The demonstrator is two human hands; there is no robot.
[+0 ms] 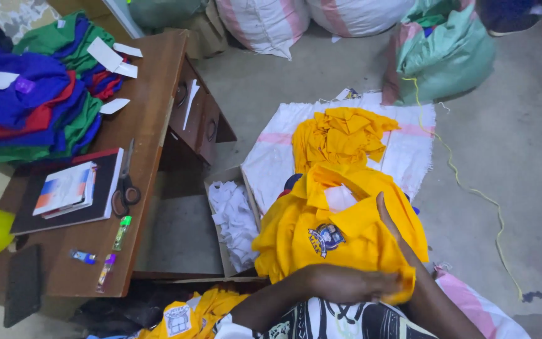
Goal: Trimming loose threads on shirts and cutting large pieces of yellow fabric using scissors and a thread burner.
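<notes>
pressing down on a yellow shirt point(340, 235) in the person's lap, the left hand point(346, 284) lies flat with fingers closed over its lower hem, while the right hand point(391, 223) has its fingers tucked into the cloth near the collar, only the thumb and hand edge showing. the shirt bears a crest on its chest. just beyond it a pile of folded yellow shirts point(340, 138) rests on a white sack point(409, 150) spread on the floor. a box point(233, 220) of white cloth sits to the left, beside a wooden table point(152, 94) with scissors point(125, 185) and stacked coloured garments point(32, 100).
</notes>
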